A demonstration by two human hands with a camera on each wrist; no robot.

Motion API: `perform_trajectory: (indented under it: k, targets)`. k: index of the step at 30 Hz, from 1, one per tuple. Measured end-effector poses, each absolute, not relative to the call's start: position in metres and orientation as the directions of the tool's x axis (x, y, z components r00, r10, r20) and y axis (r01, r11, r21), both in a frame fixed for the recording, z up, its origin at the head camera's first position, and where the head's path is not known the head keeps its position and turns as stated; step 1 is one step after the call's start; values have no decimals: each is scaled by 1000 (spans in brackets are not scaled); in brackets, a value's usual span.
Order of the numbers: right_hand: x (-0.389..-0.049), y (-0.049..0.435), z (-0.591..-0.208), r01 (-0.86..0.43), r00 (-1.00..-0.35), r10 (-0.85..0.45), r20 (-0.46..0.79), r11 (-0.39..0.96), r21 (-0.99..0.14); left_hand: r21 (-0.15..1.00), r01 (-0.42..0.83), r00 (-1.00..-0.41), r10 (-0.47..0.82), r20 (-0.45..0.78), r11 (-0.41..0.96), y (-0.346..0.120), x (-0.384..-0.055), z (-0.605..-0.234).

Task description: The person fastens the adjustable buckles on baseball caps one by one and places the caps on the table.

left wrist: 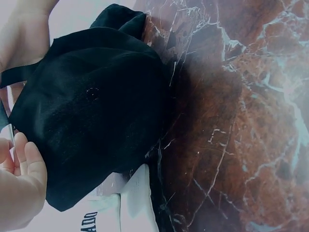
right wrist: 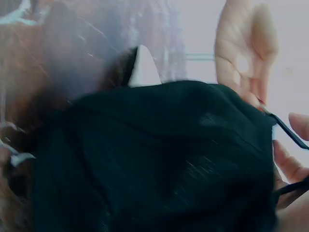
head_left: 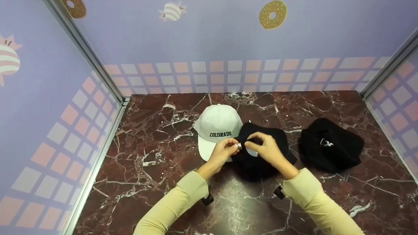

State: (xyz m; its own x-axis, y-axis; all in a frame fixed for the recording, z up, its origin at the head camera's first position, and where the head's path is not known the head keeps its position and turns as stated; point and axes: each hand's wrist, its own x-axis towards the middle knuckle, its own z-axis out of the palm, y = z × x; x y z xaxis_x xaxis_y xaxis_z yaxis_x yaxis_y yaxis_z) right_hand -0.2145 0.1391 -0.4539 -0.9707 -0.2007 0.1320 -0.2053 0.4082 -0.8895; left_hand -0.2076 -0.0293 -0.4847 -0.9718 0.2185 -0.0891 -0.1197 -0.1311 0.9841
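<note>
A black cap [head_left: 261, 171] is between the hands over the marble tabletop, its strap opening toward the person. The left hand [head_left: 223, 151] pinches a small silver metal buckle [head_left: 239, 146] at the cap's back between thumb and fingers. Opposite it, the right hand [head_left: 269, 150] has thumb and forefinger together on the cap's thin black strap [right wrist: 288, 129]. In the left wrist view the cap's crown [left wrist: 101, 106] bulges toward the table, and the buckle's edge shows at the left fingertips [left wrist: 20, 145]. The right fingertips are partly cut off in the right wrist view.
Behind the left hand lies a white cap [head_left: 218, 120] lettered COLORADO. A second black cap [head_left: 331, 147] with a small white emblem rests at the right. Patterned panels [head_left: 209, 42] enclose the back and sides of the marble tabletop [head_left: 147, 130].
</note>
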Motion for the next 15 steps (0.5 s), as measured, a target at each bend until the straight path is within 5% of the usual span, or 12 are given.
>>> perform_trajectory:
  k: [15]
  targets:
    - [-214,146,-442,-240,-950,-299,90,515,-823,969,-160,-965,239,-112,-188,-29,-206,-482]
